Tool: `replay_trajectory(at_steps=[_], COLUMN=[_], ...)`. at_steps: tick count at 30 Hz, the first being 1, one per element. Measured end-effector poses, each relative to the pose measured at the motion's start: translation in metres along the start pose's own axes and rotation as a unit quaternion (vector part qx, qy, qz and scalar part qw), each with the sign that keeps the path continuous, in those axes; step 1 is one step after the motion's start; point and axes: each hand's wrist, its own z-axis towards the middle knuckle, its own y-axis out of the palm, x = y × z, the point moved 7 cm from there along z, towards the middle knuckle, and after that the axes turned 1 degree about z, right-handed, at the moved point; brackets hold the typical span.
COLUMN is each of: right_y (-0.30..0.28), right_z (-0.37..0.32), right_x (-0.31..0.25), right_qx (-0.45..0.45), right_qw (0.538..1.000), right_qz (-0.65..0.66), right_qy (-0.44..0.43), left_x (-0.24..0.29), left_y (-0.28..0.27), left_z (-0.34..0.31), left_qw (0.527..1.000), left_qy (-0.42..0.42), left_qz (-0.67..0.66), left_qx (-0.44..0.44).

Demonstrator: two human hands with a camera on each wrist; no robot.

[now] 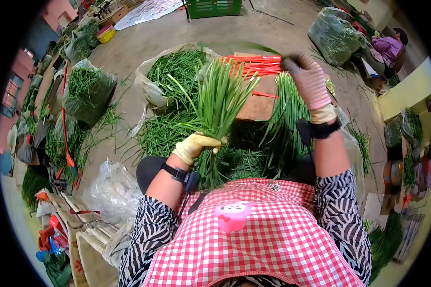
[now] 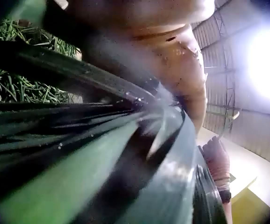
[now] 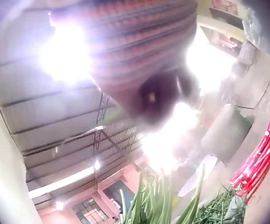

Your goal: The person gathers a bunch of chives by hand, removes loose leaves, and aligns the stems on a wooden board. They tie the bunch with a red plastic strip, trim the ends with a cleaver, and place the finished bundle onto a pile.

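Note:
In the head view my left hand point(image 1: 196, 146), in a yellow glove, grips a bunch of garlic chives point(image 1: 220, 100) around its middle. The pale stem ends fan upward and the green leaves hang toward the apron. My right hand point(image 1: 309, 81), in a striped glove with dark fingertips, is raised at the right and pinches a single chive stalk point(image 1: 254, 46), which trails left in a blur. That hand also appears in the left wrist view point(image 2: 216, 158). Close below it, more long chives point(image 1: 287, 105) drape over the edge of a wooden block point(image 1: 262, 107).
Red ties point(image 1: 254, 65) lie on the block. Behind my left hand stands an open plastic sack point(image 1: 146, 81) of cut greens. Loose greens point(image 1: 160, 136) cover the ground before my lap. Further off are a filled bag point(image 1: 93, 95), a green crate point(image 1: 213, 8) and a seated person point(image 1: 388, 50).

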Motion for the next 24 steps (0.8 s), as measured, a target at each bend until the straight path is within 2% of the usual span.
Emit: replay_trajectory(at_steps=[1,2,3,4,5,7,9,10,13,14,15,16,17,18,19,20,22,23,24], right_y=[0.008,0.020,0.038,0.047,0.058,0.074,0.092,0.105,0.130,0.133,0.139,0.146,0.151,0.145,0.138,0.119,0.079,0.059,0.044], right_z=[-0.009,-0.023,-0.038,-0.049,-0.059,-0.061,-0.062,-0.065,-0.071,-0.073,-0.081,-0.091,-0.100,-0.098,-0.091,-0.082,-0.063,-0.054,-0.053], right_x=[-0.010,-0.021,-0.025,-0.023,-0.022,-0.014,-0.011,-0.002,0.032,0.043,0.052,0.059,0.064,0.059,0.054,0.049,0.026,0.021,0.002], right_qx=[-0.098,-0.208,-0.324,-0.345,-0.363,-0.336,-0.272,-0.259,-0.229,-0.221,-0.234,-0.243,-0.247,-0.236,-0.216,-0.171,-0.096,-0.066,-0.096], right_qw=[0.995,0.968,0.927,0.912,0.895,0.928,0.940,0.943,0.947,0.946,0.938,0.911,0.865,0.853,0.853,0.880,0.896,0.885,0.900], right_qz=[0.001,-0.141,-0.166,-0.203,-0.240,-0.155,-0.199,-0.193,-0.159,-0.145,-0.016,0.112,0.238,0.303,0.337,0.333,0.372,0.415,0.391], right_qy=[0.007,-0.017,-0.083,-0.090,-0.096,0.053,0.055,0.077,0.160,0.188,0.254,0.314,0.367,0.352,0.336,0.293,0.223,0.198,0.171], left_x=[0.002,0.003,0.002,0.004,-0.005,-0.004,-0.004,0.003,-0.006,-0.006,-0.007,-0.008,-0.009,-0.007,-0.007,-0.007,-0.005,-0.006,-0.006], left_y=[0.000,0.000,-0.005,-0.006,-0.009,-0.001,0.002,0.002,0.002,0.002,0.001,-0.001,-0.003,0.000,0.001,0.000,-0.002,-0.004,-0.002], left_z=[0.001,0.000,0.002,0.004,0.009,0.012,0.014,0.013,0.014,0.015,0.014,0.013,0.011,0.009,0.010,0.010,0.009,0.009,0.011], left_qw=[1.000,1.000,0.997,0.991,0.997,1.000,1.000,0.973,0.981,0.992,0.994,0.995,0.997,0.999,0.999,1.000,1.000,1.000,1.000], left_qy=[-0.004,-0.008,0.039,0.085,0.053,0.015,0.005,0.106,0.072,0.026,0.022,0.019,0.017,-0.030,-0.023,-0.016,0.017,0.014,0.011], left_qz=[-0.005,0.012,0.059,0.105,0.063,0.022,0.030,0.203,0.173,0.122,0.107,0.091,0.075,0.030,0.021,0.012,0.023,0.009,-0.005], left_qx=[0.009,0.016,0.010,0.001,0.004,0.006,0.000,-0.042,-0.044,-0.032,-0.028,-0.025,-0.021,0.005,0.005,0.006,-0.001,0.007,0.015])
